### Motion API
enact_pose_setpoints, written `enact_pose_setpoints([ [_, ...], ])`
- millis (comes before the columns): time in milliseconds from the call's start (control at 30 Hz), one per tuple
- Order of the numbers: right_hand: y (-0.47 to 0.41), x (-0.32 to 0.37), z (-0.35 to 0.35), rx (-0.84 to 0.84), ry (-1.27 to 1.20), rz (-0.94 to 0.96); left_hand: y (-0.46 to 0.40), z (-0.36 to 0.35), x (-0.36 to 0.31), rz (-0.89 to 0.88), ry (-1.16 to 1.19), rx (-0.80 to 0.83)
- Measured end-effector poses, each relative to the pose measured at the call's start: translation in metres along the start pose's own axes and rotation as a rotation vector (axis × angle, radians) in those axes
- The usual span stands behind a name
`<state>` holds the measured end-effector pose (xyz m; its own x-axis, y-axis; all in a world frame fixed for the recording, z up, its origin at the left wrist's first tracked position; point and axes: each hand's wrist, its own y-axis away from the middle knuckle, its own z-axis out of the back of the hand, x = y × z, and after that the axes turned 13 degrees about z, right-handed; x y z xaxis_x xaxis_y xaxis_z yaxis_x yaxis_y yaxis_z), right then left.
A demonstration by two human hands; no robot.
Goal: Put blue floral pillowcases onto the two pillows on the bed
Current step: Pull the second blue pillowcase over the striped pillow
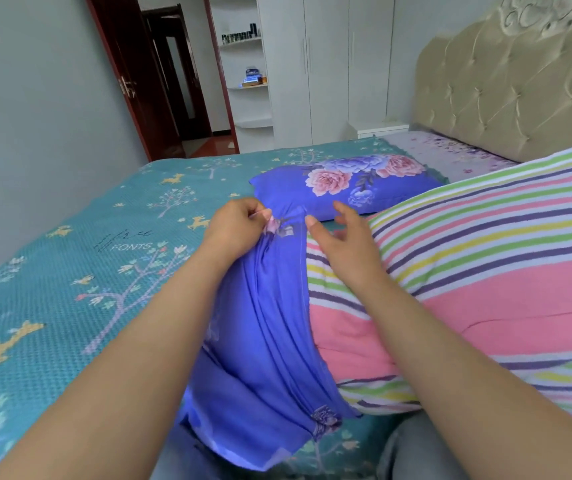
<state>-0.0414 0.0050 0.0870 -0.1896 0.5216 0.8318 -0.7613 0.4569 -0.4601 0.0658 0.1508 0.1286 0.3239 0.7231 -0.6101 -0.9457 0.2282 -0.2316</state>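
A loose blue floral pillowcase hangs bunched in front of me, its lower end draped over my lap. My left hand pinches its top edge. My right hand hovers beside that edge with fingers spread and relaxed, over a striped pink, green and purple pillow that lies at my right. The pillowcase covers the near left end of this pillow. Farther back, a second pillow in a blue floral case lies flat on the bed.
The bed has a teal cover with deer and trees. A tufted beige headboard stands at the right. A white wardrobe and an open dark door are at the back.
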Motion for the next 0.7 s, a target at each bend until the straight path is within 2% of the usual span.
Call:
enact_pose_setpoints([
  [100, -0.033, 0.027, 0.002, 0.221, 0.407, 0.095, 0.006, 0.007, 0.01, -0.043, 0.13, 0.018],
  [200, -0.063, 0.045, -0.002, 0.488, 0.514, 0.101, 0.015, 0.013, 0.016, -0.084, 0.326, 0.084],
  [267, -0.068, 0.043, -0.008, 0.569, 0.458, 0.102, 0.021, 0.018, 0.02, -0.098, 0.42, 0.139],
  [367, -0.062, 0.029, -0.011, 0.505, 0.355, 0.073, 0.02, 0.028, 0.033, -0.022, 0.498, 0.163],
  [467, -0.057, 0.014, -0.009, 0.366, 0.353, 0.059, 0.016, 0.034, 0.063, 0.151, 0.328, 0.206],
  [500, -0.057, 0.011, -0.008, 0.303, 0.37, 0.056, 0.017, 0.033, 0.072, 0.182, 0.338, 0.248],
  [567, -0.057, 0.01, -0.008, 0.188, 0.386, 0.059, 0.02, 0.029, 0.082, 0.171, 0.46, 0.299],
  [700, -0.059, 0.007, -0.009, 0.068, 0.307, 0.078, 0.025, 0.026, 0.073, 0.071, 0.598, 0.285],
])
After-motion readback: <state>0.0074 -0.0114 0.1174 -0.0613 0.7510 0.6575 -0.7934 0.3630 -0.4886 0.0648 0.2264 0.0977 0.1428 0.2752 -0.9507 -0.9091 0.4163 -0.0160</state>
